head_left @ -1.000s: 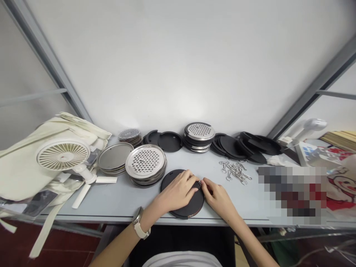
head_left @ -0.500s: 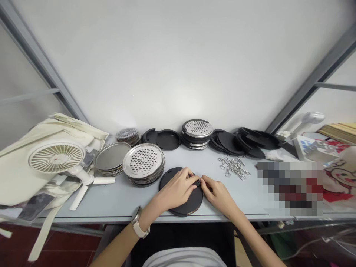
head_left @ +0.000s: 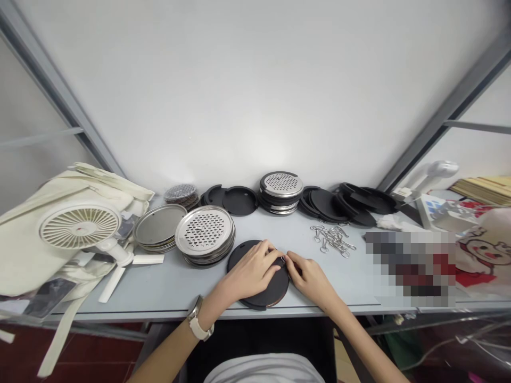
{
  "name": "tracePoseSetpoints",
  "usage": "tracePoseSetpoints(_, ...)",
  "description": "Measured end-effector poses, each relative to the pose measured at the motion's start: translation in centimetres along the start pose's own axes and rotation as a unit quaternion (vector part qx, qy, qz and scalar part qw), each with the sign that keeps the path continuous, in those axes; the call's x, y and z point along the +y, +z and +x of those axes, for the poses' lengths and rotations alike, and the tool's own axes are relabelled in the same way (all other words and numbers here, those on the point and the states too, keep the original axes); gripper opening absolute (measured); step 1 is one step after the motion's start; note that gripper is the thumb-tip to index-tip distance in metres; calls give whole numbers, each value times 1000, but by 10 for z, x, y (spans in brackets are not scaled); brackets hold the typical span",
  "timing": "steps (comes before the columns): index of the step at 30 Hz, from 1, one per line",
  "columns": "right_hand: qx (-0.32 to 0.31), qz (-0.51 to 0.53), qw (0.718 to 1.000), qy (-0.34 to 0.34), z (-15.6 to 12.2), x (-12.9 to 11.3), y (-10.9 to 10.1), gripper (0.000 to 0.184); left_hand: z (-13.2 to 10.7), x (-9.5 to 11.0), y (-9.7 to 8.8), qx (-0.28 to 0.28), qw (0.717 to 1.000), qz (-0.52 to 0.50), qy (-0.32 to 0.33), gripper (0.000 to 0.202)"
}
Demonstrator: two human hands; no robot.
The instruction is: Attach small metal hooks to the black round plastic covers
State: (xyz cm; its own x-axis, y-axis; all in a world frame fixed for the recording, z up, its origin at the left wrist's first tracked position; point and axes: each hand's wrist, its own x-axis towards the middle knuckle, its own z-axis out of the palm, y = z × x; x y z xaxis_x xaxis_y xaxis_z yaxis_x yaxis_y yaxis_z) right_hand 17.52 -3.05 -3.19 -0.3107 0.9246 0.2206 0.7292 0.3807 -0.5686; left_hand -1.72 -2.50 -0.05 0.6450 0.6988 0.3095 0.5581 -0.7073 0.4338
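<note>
Fingers of the right hand (head_left: 307, 274) are drawn together, apparently pinching a small metal piece (head_left: 283, 259) at the right edge of a round black disc (head_left: 276, 288); its shape is too small to tell. The left hand (head_left: 250, 272) lies over the disc, half open, its thumb apart from its bent fingers, closed round nothing visible. The disc lies on the desk (head_left: 339, 279), close to its front edge. It looks thin, light and fairly stiff, probably smooth enough to slide, so the rim seems the best hold; the metal piece likely needs a fingertip pinch. Around it are perforated grater discs (head_left: 204, 231) to the left, wire clips (head_left: 332, 239) to the right and black trays (head_left: 240, 201) behind.
</note>
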Motion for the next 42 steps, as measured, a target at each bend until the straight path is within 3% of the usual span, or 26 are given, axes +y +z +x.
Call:
tracePoseSetpoints(5, -2, -16, 1000, -7, 0, 0, 0, 30, 1, 0, 1, -2, 1000, -8, -6, 24)
tracePoseSetpoints(10, -4, -17, 1000, -15, 0, 0, -1, 29, 1, -3, 4, 15, 1000, -17, -14, 40)
tracePoseSetpoints(26, -17, -58, 998, -14, 3, 0, 0, 31, 1, -3, 7, 25, 999, -25, -19, 47)
tracePoseSetpoints(35, -15, 9, 1000, -11, 2, 1, -4, 35, 0, 1, 4, 4, 1000, 19, -3, 21)
tracePoseSetpoints(42, -3, 33, 999, -5, 0, 1, -3, 31, 1, 3, 1, 1, 1000, 12, -2, 21)
